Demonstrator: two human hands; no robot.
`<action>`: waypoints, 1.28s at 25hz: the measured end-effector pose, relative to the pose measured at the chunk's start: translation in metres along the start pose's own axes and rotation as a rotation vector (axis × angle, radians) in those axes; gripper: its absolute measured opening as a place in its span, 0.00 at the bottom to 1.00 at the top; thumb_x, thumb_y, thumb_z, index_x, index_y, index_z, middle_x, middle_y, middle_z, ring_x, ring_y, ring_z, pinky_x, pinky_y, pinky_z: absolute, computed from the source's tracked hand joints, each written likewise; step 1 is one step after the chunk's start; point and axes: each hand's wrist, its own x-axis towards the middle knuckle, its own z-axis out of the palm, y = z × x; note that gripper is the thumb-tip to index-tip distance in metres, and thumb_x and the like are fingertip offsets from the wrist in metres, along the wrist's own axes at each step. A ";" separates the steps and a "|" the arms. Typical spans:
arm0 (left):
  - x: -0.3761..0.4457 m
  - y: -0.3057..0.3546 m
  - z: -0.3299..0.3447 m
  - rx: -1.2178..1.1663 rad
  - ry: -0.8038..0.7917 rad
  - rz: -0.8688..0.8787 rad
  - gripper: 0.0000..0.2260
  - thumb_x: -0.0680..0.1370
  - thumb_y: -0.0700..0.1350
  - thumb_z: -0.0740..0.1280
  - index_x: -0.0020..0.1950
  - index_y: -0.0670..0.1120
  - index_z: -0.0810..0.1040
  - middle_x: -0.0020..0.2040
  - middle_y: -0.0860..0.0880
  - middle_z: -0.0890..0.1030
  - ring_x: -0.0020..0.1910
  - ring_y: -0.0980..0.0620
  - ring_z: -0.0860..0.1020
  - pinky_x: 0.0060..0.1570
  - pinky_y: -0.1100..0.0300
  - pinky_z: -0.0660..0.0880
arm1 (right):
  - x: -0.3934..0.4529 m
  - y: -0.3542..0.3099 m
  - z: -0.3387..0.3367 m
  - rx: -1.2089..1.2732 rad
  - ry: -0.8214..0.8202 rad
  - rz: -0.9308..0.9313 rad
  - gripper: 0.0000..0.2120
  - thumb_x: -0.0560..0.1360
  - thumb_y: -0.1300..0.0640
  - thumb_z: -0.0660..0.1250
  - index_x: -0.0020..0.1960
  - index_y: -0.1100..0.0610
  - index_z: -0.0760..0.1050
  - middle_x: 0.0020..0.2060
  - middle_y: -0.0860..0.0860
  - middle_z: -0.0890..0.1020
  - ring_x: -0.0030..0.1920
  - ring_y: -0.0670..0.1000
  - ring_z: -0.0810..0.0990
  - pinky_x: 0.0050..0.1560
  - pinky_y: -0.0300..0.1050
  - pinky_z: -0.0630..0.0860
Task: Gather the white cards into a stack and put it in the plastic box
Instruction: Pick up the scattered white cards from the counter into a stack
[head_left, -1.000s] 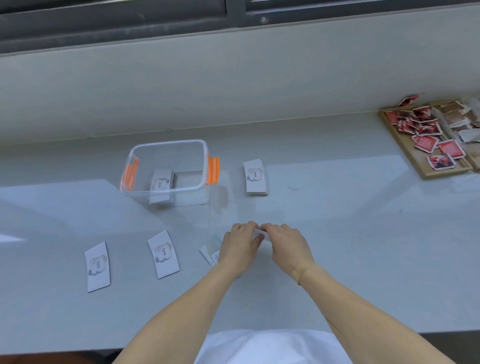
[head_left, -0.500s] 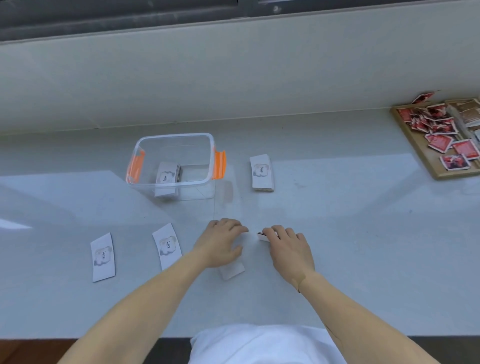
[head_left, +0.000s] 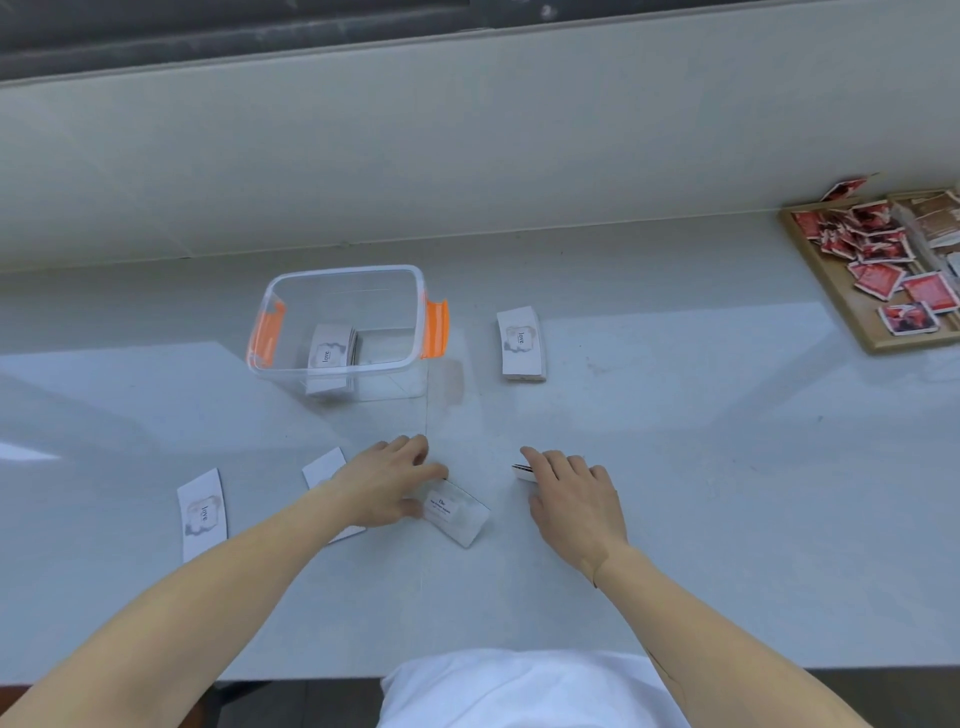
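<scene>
The clear plastic box (head_left: 344, 270) with orange latches stands at centre left, holding a stack of white cards (head_left: 328, 354). A second white stack (head_left: 521, 344) lies to the right of the box. One loose card (head_left: 202, 514) lies at the left; another (head_left: 323, 466) is partly hidden under my left forearm. A printed white card (head_left: 458, 513) lies tilted between my hands. My left hand (head_left: 384, 483) rests flat with fingers apart, thumb touching that card's edge. My right hand (head_left: 571, 496) presses a thin stack of cards (head_left: 522, 472) under its fingertips.
A wooden tray (head_left: 852, 312) with several red packets sits at the far right. A pale wall ledge runs behind the grey table. The table's front edge is just before my white shirt (head_left: 519, 691).
My hands, joined over one small stack a second ago, have parted. The left has slid left onto the table, uncovering the printed card. The right keeps the thin stack.
</scene>
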 end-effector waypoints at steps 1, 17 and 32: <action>-0.001 -0.002 0.000 -0.052 0.014 -0.025 0.16 0.76 0.51 0.65 0.63 0.56 0.68 0.55 0.49 0.68 0.50 0.48 0.72 0.44 0.57 0.68 | 0.000 0.000 0.000 0.007 0.010 -0.003 0.27 0.77 0.54 0.59 0.74 0.50 0.57 0.61 0.48 0.75 0.57 0.55 0.73 0.52 0.50 0.69; 0.052 0.087 0.001 -0.446 0.274 -0.030 0.20 0.79 0.35 0.57 0.66 0.51 0.73 0.60 0.48 0.76 0.58 0.45 0.72 0.54 0.49 0.73 | -0.002 -0.004 0.001 -0.037 0.078 0.008 0.44 0.69 0.51 0.69 0.77 0.56 0.48 0.76 0.57 0.59 0.76 0.62 0.53 0.75 0.62 0.51; 0.012 0.023 0.000 -0.293 0.165 -0.170 0.30 0.67 0.36 0.62 0.69 0.53 0.70 0.66 0.50 0.72 0.66 0.47 0.70 0.63 0.54 0.66 | 0.002 -0.007 -0.004 -0.014 -0.042 0.069 0.30 0.71 0.58 0.61 0.72 0.48 0.60 0.57 0.48 0.76 0.52 0.56 0.73 0.52 0.51 0.67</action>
